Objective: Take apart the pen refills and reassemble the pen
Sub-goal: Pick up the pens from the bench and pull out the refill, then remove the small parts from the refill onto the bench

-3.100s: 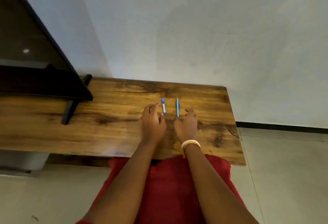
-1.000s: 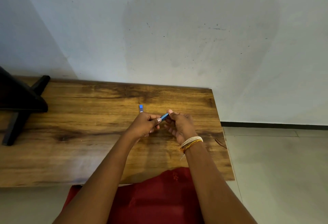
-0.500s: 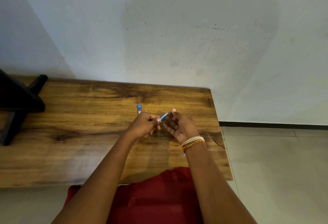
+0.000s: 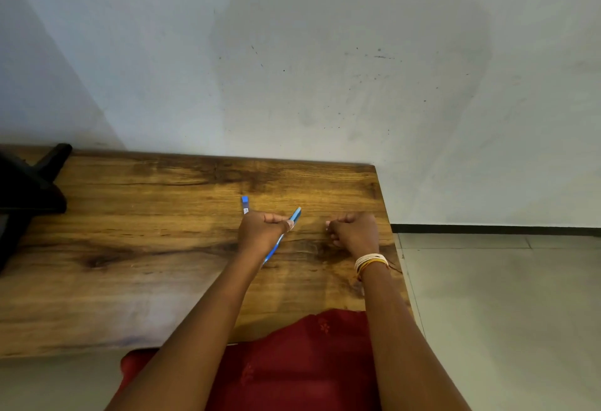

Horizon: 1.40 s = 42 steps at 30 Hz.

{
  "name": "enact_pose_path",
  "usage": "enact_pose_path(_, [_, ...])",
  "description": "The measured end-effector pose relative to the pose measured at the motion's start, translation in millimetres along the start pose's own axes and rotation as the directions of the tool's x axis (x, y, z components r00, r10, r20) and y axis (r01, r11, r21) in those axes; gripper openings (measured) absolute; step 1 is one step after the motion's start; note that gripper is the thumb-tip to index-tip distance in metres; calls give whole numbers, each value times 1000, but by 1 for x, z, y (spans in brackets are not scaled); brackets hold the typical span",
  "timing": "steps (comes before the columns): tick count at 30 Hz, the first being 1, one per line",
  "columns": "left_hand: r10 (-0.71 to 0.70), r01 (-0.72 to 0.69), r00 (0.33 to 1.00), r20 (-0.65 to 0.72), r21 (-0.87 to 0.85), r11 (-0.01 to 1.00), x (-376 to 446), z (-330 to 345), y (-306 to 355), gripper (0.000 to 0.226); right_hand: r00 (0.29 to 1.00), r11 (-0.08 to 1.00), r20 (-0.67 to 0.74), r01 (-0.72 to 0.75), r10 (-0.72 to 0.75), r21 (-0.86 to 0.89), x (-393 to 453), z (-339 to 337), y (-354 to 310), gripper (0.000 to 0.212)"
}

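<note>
left hand [image 4: 260, 231] grips the blue pen [image 4: 282, 235]; right hand [image 4: 354, 231] curled, contents unclear.

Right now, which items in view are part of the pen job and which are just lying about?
Part of the job:
- blue pen, gripped by the left hand
- second blue pen piece lying on the wooden table
- right hand, fingers curled; contents hidden

Lying about:
- black stand, table's left end
- bangles on the right wrist

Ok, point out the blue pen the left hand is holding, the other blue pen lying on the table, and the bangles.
blue pen in the left hand [image 4: 296, 215], head view, on its upper end beyond the fingers.
blue pen on the table [image 4: 245, 204], head view, on its visible end.
bangles [image 4: 370, 261], head view, on the right wrist.
</note>
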<state>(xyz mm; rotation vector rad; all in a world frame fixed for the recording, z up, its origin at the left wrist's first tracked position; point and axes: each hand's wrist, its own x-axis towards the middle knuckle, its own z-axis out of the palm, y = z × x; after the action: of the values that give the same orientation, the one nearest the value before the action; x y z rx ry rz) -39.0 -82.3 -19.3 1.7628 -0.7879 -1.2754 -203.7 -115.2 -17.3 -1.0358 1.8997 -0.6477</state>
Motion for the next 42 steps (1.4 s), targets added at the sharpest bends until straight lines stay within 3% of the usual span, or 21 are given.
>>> enact_pose_path(4, [7,-4,999,-42,70,998,-1,8,-1,5,1000,999,5,4,-4,-37,1,-3,1,12])
enact_pose_path(8, [-5,14,998,-59,158,987,-6,16,1,11,999,998,49,22,-18,-66,1,-6,3,12])
enact_pose_path(11, [-7,16,999,-50,183,983,-9,21,2,15,997,999,71,-29,27,21,2,-9,3,11])
enact_pose_path(16, [61,-40,996,-70,269,962,-11,22,-1,11,974,918,121,-223,193,327,5,-19,2,5])
enact_pose_path(25, [75,-47,993,-93,273,961,-13,21,-4,20,961,903,88,-276,262,328,7,-19,3,13])
enact_pose_path(34, [95,-66,989,-110,236,969,-16,6,-3,20,976,948,-32,-201,216,247,2,-11,4,14])
enact_pose_path(38, [148,-88,966,-211,270,959,-13,-15,-1,14,988,997,-145,-43,53,67,-10,5,-4,12])
enact_pose_path(42, [127,-54,945,-302,238,970,-3,-40,0,18,988,990,-73,135,-137,-27,-31,38,-22,15])
